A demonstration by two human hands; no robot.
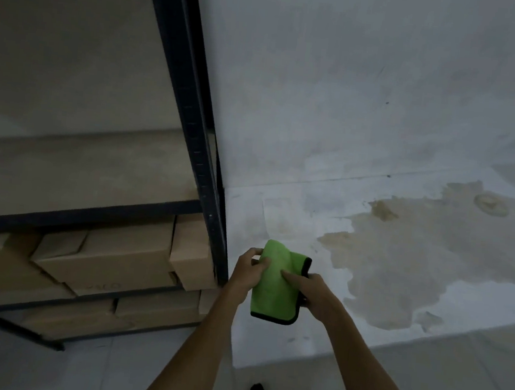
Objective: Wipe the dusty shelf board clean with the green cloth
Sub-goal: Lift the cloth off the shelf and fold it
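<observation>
Green cloth (274,286) hangs folded between both hands, right of the shelf board (79,174); left hand (250,274) pinches its edge; right hand (311,292) grips its side.

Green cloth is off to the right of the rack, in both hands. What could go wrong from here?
1. The green cloth hangs loosely folded between the left hand and right hand; it may unfold or slip once one hand takes over.
2. The black upright stands between the hands and the shelf board; a forearm could knock it.
3. Dust swept off the front edge would likely land on the cardboard boxes below.
</observation>
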